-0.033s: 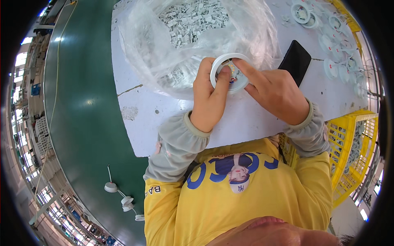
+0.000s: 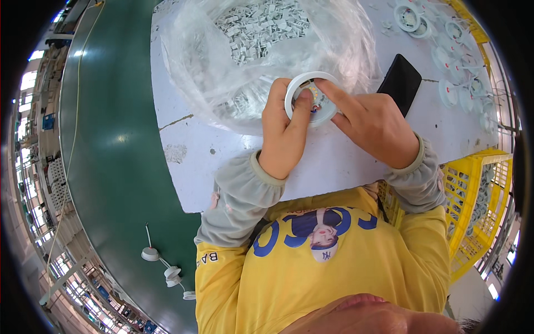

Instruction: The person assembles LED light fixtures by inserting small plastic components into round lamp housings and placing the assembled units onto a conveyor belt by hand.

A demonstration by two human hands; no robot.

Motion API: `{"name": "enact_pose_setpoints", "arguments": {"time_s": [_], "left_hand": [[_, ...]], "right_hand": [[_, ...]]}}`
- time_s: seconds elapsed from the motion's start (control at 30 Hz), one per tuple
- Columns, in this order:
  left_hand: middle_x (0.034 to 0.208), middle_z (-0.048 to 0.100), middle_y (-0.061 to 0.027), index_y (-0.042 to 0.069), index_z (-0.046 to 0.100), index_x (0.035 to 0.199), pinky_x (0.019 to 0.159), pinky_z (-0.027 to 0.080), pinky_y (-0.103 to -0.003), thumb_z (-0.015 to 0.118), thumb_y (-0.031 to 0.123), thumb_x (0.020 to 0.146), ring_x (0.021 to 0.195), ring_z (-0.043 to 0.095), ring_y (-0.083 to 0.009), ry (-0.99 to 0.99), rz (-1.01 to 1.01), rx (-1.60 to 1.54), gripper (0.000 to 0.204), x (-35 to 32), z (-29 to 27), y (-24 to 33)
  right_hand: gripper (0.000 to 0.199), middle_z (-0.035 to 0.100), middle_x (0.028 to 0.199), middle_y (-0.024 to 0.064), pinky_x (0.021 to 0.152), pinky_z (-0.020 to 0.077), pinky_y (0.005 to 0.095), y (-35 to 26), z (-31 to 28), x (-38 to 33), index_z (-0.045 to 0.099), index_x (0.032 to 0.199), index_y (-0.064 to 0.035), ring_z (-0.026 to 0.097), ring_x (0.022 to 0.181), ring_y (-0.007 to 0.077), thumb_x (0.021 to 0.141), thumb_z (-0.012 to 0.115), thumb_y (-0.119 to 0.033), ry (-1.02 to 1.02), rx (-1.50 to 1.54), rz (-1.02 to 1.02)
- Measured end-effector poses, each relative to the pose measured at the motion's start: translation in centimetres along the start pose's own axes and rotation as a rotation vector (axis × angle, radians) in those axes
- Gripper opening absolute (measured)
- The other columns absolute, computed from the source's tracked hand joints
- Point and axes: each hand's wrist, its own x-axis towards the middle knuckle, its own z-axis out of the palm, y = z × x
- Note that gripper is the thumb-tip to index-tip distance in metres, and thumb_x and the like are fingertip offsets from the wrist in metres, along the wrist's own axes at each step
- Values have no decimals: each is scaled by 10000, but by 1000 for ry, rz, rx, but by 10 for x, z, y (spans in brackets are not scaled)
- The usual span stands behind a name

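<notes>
Both my hands hold a small round white lamp housing (image 2: 327, 114) over the white table (image 2: 222, 161). My left hand (image 2: 283, 133) grips its left rim, with the thumb pressing into the open face, where a board with yellowish dots shows. On the right side, my right hand (image 2: 372, 125) steadies the rim with its fingertips. Just behind the housing lies a large clear plastic bag (image 2: 222, 72) filled with several small white clips (image 2: 261, 28).
A black phone (image 2: 399, 83) lies on the table right of my hands. Several round white lamp parts (image 2: 409, 16) sit at the far right. A yellow crate (image 2: 478, 195) stands beside my right elbow. On the left, a green conveyor belt (image 2: 111, 139) carries wired lamp pieces (image 2: 150, 254).
</notes>
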Motion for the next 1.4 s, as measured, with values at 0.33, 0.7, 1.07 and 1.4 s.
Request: {"name": "enact_pose_setpoints", "arguments": {"time_s": [0.33, 0.7, 1.07, 1.4], "left_hand": [[724, 502, -14, 6, 492, 896, 575, 416, -203, 479, 129, 898, 637, 450, -48, 11, -13, 9, 124, -1, 2, -2], [751, 538, -29, 5, 489, 905, 608, 449, -221, 492, 136, 894, 662, 497, -62, -4, 38, 65, 131, 0, 1, -1], [764, 546, -34, 0, 492, 925, 586, 449, -208, 491, 102, 886, 683, 505, -59, -13, 27, -8, 110, 1, 2, -3], [809, 554, -19, -12, 540, 916, 650, 397, -203, 498, 59, 839, 731, 477, -57, -111, -108, -142, 112, 3, -6, 6]], "right_hand": [[387, 458, 508, 58, 417, 385, 300, 1, 0, 1, 474, 1079, -16, 492, 440, 211, 702, 564, -10, 60, 84, -27], [449, 442, 560, 39, 437, 401, 266, 3, 7, -5, 458, 1148, 7, 487, 471, 163, 714, 565, -26, 79, -18, -94], [445, 450, 567, 44, 448, 408, 278, 1, -1, -4, 453, 1138, 8, 490, 474, 177, 711, 575, -23, 8, -53, -68], [115, 590, 676, 38, 487, 425, 198, 25, -25, 13, 600, 863, 21, 531, 539, 72, 790, 629, -63, 151, 1119, 382]]}}
